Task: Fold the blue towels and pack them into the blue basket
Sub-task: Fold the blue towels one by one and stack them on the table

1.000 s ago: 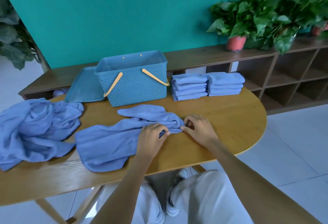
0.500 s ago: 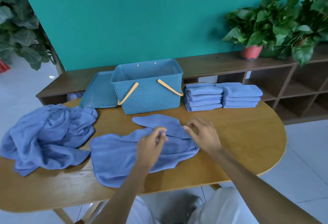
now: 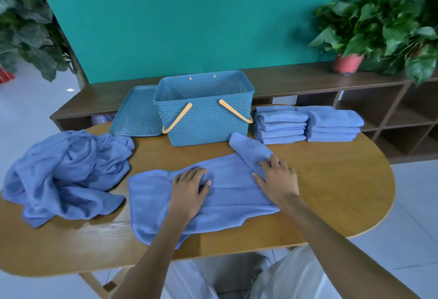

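A blue towel (image 3: 227, 194) lies spread across the middle of the wooden table (image 3: 331, 185), one corner trailing toward the basket. My left hand (image 3: 188, 188) presses flat on its centre, fingers apart. My right hand (image 3: 278, 179) rests flat on its right end, fingers spread. The blue basket (image 3: 206, 121) with orange handles stands behind the towel with its top uncovered; I see no towels inside. Two stacks of folded blue towels (image 3: 282, 124) (image 3: 331, 124) sit to its right. A heap of crumpled blue towels (image 3: 64, 173) lies at the left.
The basket's blue lid (image 3: 137, 116) leans at the basket's left side. A low wooden shelf unit (image 3: 369, 99) runs behind the table along a teal wall, with a potted plant (image 3: 348, 61) on it. Another plant stands at the far left.
Both hands let go of the pinched towel edge and now lie flat on it. The towel is spread wider and smoother. The camera view shifted closer and leftward.
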